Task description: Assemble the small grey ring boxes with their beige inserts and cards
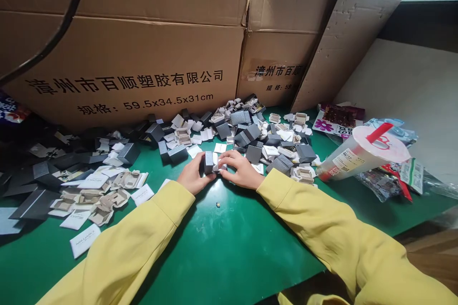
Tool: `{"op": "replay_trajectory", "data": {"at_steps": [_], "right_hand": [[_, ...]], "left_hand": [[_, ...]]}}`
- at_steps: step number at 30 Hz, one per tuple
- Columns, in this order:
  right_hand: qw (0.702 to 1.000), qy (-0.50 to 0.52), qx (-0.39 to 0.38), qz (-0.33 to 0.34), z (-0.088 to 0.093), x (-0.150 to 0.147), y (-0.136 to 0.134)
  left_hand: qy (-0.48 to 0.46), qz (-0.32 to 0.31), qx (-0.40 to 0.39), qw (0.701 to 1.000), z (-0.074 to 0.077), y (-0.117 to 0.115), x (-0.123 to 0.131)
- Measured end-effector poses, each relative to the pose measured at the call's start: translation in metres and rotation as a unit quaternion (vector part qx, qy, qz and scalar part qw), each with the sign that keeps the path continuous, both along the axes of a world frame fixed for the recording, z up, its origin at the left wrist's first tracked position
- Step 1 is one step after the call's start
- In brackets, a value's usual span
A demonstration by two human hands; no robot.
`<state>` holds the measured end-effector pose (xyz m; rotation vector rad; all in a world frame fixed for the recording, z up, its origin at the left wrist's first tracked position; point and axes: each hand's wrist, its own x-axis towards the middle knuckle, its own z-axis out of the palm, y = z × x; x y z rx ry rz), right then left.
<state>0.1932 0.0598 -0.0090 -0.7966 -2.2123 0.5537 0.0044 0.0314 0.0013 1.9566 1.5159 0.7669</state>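
The person's 2 hands meet in the middle of a green table (232, 248). The left hand (193, 177) is curled around a small grey box (208, 162) and holds it up on its side, just off the table top. The right hand (240, 169) has its fingers bent over a white piece (219, 166) and holds it right against the grey box. The 2 hands are very close, with the box and the white piece between them. Both arms wear yellow sleeves (143, 238).

Just behind the hands is a big pile (250, 133) of more small grey boxes and pale paper bits, all mixed up. A second heap (89, 186) lies to the left, with dark flat sheets and folded paper bits. Some white cards (85, 240) lie near the left sleeve. A tiny speck (217, 205) sits on the bare table, just in front of the hands.

At the back stand 2 big brown cartons (125, 57) with dark writing on them. A cardboard sheet (350, 33) leans on the right one. A black cable (60, 28) hangs across the left carton.

To the right, well apart from the hands, a clear cup (358, 155) lies on its side. It has a red straw (379, 132) in its lid. Some shiny bags (386, 181) lie under and beside the cup.
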Motion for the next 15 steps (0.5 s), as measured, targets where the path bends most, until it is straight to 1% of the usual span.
{"op": "replay_trajectory", "data": {"at_steps": [4,7,15], "right_hand": [[1.0,-0.002,0.0,-0.006,0.0012,-0.0003,0.0],[1.0,-0.009,0.005,-0.001,0.0032,-0.0001,0.0002],[0.999,-0.004,0.035,0.003,-0.0002,0.0011,0.0006]], "left_hand": [[-0.004,0.001,0.016,1.0,-0.0036,0.001,-0.0013],[-0.003,-0.001,0.014,1.0,-0.0049,0.0012,-0.0017],[-0.001,0.001,0.005,1.0,-0.0015,0.0005,-0.0008]]}}
